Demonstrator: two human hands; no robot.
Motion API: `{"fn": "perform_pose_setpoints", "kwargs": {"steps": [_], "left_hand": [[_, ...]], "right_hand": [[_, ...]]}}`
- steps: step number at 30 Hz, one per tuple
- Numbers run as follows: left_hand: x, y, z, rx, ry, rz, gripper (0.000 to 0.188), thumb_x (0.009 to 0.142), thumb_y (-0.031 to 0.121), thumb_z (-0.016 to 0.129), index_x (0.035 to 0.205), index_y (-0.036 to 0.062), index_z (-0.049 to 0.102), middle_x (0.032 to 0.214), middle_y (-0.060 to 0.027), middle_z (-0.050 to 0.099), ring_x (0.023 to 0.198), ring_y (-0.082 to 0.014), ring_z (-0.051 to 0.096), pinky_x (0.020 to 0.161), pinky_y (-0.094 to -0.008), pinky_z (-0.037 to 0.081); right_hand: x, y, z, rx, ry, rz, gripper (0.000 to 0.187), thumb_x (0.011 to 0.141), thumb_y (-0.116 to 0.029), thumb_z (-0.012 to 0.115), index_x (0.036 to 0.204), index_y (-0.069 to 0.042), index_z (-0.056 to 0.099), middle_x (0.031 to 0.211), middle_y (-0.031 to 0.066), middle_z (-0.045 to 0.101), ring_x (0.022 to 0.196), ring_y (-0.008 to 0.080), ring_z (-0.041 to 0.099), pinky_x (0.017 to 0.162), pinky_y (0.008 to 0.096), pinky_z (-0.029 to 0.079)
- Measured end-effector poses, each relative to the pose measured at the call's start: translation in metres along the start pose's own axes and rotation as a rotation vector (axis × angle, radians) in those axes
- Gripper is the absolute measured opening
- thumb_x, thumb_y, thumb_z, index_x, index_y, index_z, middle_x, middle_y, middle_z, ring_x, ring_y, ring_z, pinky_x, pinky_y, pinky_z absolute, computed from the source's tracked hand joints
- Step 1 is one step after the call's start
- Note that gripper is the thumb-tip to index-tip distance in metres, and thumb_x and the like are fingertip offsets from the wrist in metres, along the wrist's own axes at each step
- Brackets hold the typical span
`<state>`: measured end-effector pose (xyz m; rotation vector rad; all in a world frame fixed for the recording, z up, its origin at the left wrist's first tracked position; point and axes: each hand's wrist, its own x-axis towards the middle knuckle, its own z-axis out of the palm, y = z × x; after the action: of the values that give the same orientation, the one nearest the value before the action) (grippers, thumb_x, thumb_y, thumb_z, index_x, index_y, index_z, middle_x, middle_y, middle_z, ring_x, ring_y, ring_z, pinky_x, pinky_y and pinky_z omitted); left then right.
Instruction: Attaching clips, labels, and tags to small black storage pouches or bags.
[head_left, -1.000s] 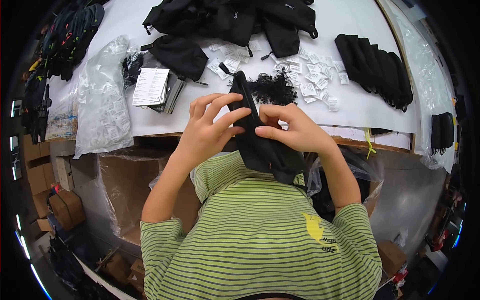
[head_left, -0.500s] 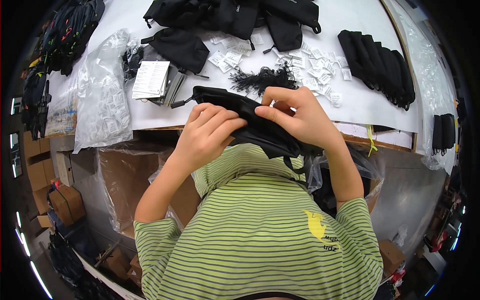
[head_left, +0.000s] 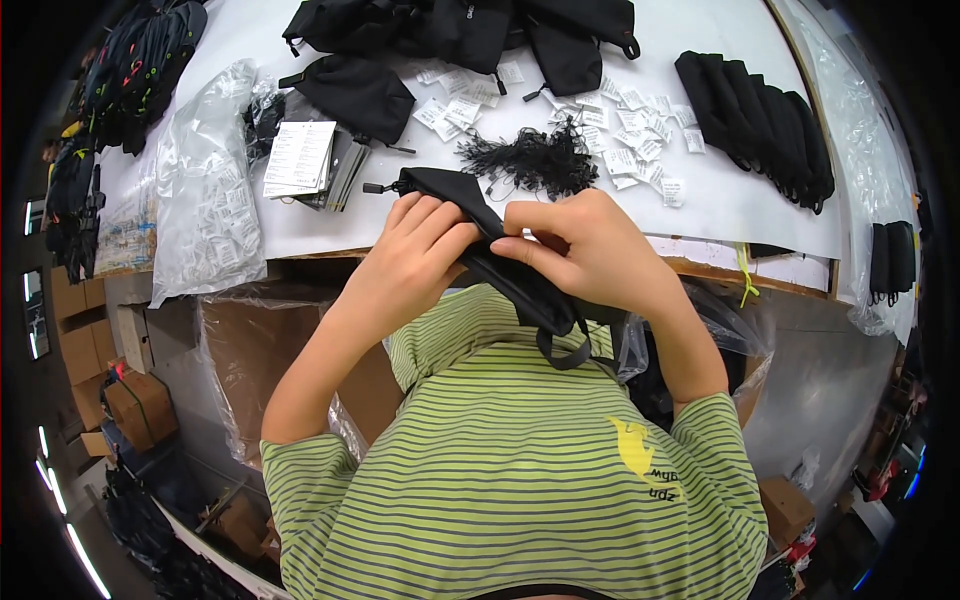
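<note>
A black fabric zip pouch is held up at the table's near edge, in front of my body. My left hand is closed on its left part, fingers folded over the upper edge. My right hand pinches the pouch near its middle between thumb and bent fingers. A zipper pull sticks out at the pouch's upper left corner, and a loop strap hangs from its lower right end. Just beyond my hands lies a tangle of black strings. What the fingertips press inside the fold is hidden.
Stacked black pouches lie at the back, with white labels strewn before them. A row of folded black pouches sits right. Printed cards and a clear plastic bag are left. A plastic-lined carton stands below the table edge.
The pouch has been folded narrower and tilted, its loop now hanging lower. My hands have come closer together, the right one shifting slightly left and down.
</note>
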<state>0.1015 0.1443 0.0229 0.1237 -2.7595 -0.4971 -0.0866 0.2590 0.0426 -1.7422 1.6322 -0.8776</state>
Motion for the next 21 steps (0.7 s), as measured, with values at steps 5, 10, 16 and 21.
{"fn": "perform_pose_setpoints", "kwargs": {"steps": [5, 10, 16, 21], "left_hand": [[0.000, -0.003, 0.002, -0.018, 0.017, 0.019, 0.035, 0.061, 0.003, 0.071, 0.092, 0.0042, 0.054, 0.089, -0.0068, 0.052, 0.088, -0.0258, 0.052, 0.083, -0.0381, 0.042], [-0.004, -0.007, 0.004, -0.059, 0.056, 0.059, 0.032, 0.053, -0.005, 0.064, 0.083, 0.0003, 0.056, 0.083, -0.0096, 0.053, 0.081, -0.0288, 0.054, 0.073, -0.0394, 0.044], [-0.007, -0.009, 0.006, -0.015, 0.067, 0.083, 0.033, 0.057, 0.001, 0.070, 0.088, 0.0036, 0.056, 0.085, -0.0062, 0.054, 0.079, -0.0237, 0.054, 0.071, -0.0354, 0.044], [-0.007, -0.004, 0.004, -0.072, 0.009, -0.005, 0.037, 0.057, -0.001, 0.069, 0.092, 0.0026, 0.056, 0.088, -0.0079, 0.052, 0.083, -0.0251, 0.053, 0.071, -0.0356, 0.044]], "right_hand": [[-0.002, 0.002, 0.005, 0.020, 0.004, -0.016, 0.020, 0.085, -0.024, 0.065, 0.077, -0.008, 0.055, 0.049, 0.0068, 0.048, 0.042, 0.0236, 0.048, 0.044, 0.0318, 0.035], [-0.002, 0.003, 0.006, 0.087, -0.022, 0.002, 0.021, 0.085, -0.024, 0.066, 0.077, -0.007, 0.056, 0.049, 0.0067, 0.047, 0.042, 0.0225, 0.045, 0.044, 0.0305, 0.034], [-0.002, 0.012, 0.014, 0.324, -0.012, 0.101, 0.022, 0.085, -0.018, 0.067, 0.074, -0.003, 0.055, 0.049, 0.0037, 0.042, 0.044, 0.0091, 0.033, 0.043, 0.0251, 0.026], [-0.002, 0.012, 0.015, 0.264, -0.044, 0.114, 0.022, 0.085, -0.018, 0.067, 0.075, -0.003, 0.055, 0.050, 0.0024, 0.044, 0.044, 0.0092, 0.033, 0.043, 0.0244, 0.026]]}}
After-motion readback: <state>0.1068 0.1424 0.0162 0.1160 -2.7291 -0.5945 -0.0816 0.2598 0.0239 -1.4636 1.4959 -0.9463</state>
